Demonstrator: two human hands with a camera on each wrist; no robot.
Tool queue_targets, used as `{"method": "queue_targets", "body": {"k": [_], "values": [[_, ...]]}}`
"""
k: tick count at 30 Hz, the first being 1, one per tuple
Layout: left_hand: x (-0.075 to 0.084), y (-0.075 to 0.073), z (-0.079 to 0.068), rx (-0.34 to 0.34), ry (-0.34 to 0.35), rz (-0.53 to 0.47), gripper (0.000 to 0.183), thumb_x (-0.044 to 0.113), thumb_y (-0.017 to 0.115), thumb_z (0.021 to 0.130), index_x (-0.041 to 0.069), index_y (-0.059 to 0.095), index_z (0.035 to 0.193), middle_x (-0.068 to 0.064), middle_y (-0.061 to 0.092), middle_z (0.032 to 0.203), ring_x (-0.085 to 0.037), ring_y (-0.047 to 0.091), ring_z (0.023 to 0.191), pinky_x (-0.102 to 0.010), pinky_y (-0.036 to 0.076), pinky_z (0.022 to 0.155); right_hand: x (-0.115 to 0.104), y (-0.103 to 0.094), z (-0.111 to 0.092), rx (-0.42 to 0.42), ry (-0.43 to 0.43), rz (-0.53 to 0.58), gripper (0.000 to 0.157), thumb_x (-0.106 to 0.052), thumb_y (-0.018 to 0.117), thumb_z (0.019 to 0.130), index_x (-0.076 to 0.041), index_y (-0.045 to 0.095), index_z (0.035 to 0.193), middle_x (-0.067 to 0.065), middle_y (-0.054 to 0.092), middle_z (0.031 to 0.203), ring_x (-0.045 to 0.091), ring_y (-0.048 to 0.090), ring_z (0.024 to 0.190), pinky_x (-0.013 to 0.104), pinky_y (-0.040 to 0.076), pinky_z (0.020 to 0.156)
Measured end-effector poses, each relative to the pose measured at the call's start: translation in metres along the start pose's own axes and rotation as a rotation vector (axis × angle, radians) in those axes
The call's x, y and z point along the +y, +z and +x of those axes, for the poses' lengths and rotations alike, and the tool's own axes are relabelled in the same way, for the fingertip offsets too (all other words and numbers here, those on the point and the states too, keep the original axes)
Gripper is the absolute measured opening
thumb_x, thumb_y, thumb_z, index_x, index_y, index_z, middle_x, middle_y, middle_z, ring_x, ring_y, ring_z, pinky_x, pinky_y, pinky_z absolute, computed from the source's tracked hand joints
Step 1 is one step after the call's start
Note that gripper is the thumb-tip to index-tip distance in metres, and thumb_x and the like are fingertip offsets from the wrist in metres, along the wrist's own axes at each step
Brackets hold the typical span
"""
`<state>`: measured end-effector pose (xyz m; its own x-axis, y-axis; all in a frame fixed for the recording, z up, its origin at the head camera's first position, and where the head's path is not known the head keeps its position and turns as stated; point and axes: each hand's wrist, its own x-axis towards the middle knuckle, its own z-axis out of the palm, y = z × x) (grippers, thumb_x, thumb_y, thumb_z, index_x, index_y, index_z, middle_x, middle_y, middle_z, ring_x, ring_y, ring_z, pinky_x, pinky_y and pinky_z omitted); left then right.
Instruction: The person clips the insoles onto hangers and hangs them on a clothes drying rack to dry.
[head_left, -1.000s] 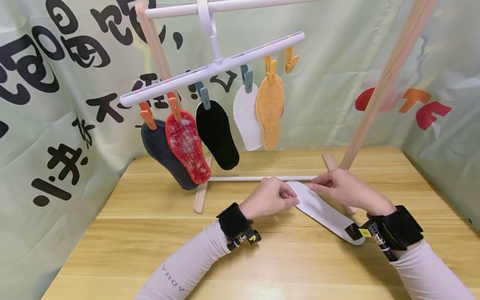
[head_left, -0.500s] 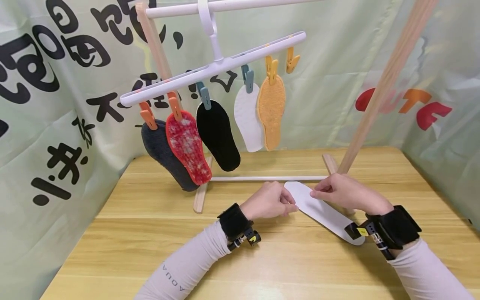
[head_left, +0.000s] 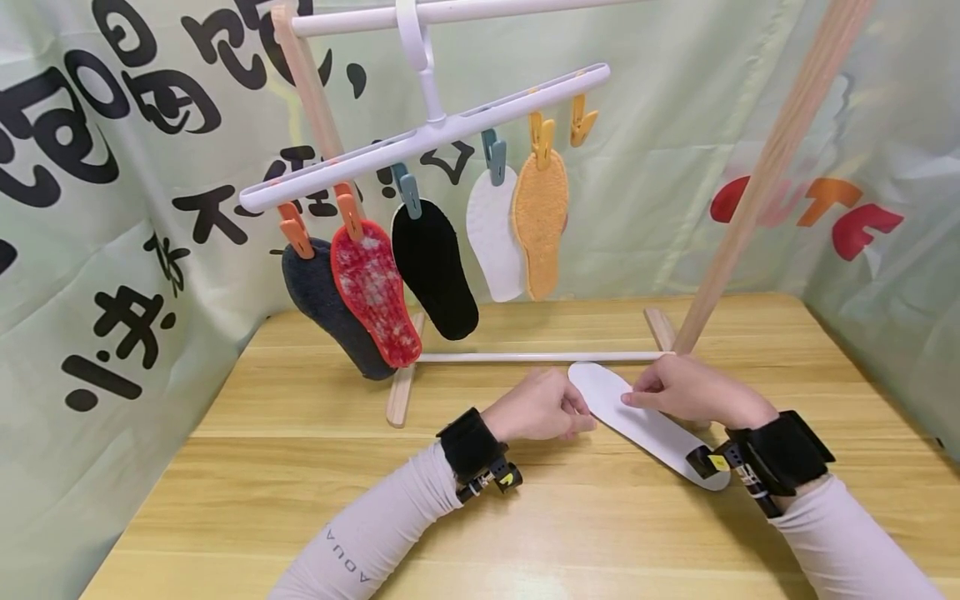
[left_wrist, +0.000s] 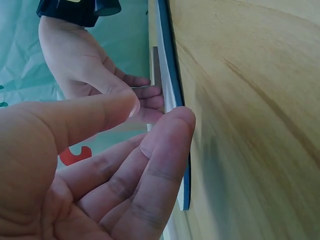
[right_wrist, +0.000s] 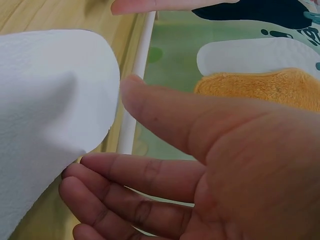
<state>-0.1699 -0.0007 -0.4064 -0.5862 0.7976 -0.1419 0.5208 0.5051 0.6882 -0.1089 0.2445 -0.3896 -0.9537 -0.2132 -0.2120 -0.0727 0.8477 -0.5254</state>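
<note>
A white insole lies slantwise on the table, its far end close to the white bottom bar. My left hand is beside its left edge, fingers loosely bent; in the left wrist view the thumb and fingers stand apart, a fingertip right at the insole's dark-backed edge. Across from it, my right hand hovers along the other edge, overlapping the insole. The right wrist view shows that hand's thumb spread from the fingers, next to the insole's rounded end, with nothing gripped.
A white hanger hangs from the rack's top bar. Clipped on it are a dark insole, a red one, a black one, a white one and an orange one. A yellow clip hangs bare.
My right hand has slid slightly down along the insole's right edge, away from its far end. My left hand has shifted slightly down from the insole's left edge. The insole stays put.
</note>
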Motion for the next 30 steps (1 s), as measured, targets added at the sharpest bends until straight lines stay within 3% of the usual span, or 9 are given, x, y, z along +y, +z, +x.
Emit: {"method": "queue_targets", "body": {"k": [6, 15, 20, 30], "values": [[-0.002, 0.001, 0.001, -0.014, -0.033, 0.012, 0.017, 0.026, 0.080, 0.100, 0.010, 0.084, 0.101, 0.006, 0.076, 0.069, -0.007, 0.071, 0.061, -0.016, 0.051, 0.072, 0.002, 0.003, 0.001, 0.007, -0.013, -0.010, 0.034, -0.034, 0.073, 0.103, -0.016, 0.069, 0.075, -0.010, 0.031, 0.063, 0.006, 0.032, 0.059, 0.022, 0.024, 0.058], [-0.006, 0.005, 0.002, -0.031, -0.051, -0.001, 0.014, 0.024, 0.080, 0.099, 0.011, 0.083, 0.094, 0.006, 0.077, 0.071, -0.010, 0.073, 0.062, -0.017, 0.049, 0.063, 0.000, 0.007, 0.004, 0.004, -0.013, -0.015, 0.033, -0.036, 0.075, 0.102, -0.016, 0.070, 0.075, -0.010, 0.029, 0.063, 0.007, 0.030, 0.058, 0.022, 0.023, 0.058], [-0.007, 0.006, 0.002, -0.025, -0.044, 0.004, 0.014, 0.024, 0.081, 0.098, 0.012, 0.084, 0.092, 0.007, 0.077, 0.070, -0.007, 0.071, 0.060, -0.016, 0.050, 0.067, -0.002, 0.009, 0.003, 0.016, -0.036, -0.018, 0.040, -0.035, 0.076, 0.101, -0.015, 0.064, 0.068, -0.011, 0.028, 0.062, 0.005, 0.029, 0.057, 0.022, 0.022, 0.057], [-0.009, 0.006, 0.002, -0.023, -0.017, 0.063, 0.016, 0.027, 0.083, 0.097, 0.016, 0.086, 0.085, 0.008, 0.073, 0.062, -0.004, 0.068, 0.057, -0.016, 0.046, 0.065, -0.006, 0.012, 0.005, 0.019, -0.039, -0.032, 0.037, -0.037, 0.076, 0.101, -0.017, 0.069, 0.070, -0.012, 0.031, 0.062, 0.005, 0.030, 0.057, 0.022, 0.022, 0.057]]}}
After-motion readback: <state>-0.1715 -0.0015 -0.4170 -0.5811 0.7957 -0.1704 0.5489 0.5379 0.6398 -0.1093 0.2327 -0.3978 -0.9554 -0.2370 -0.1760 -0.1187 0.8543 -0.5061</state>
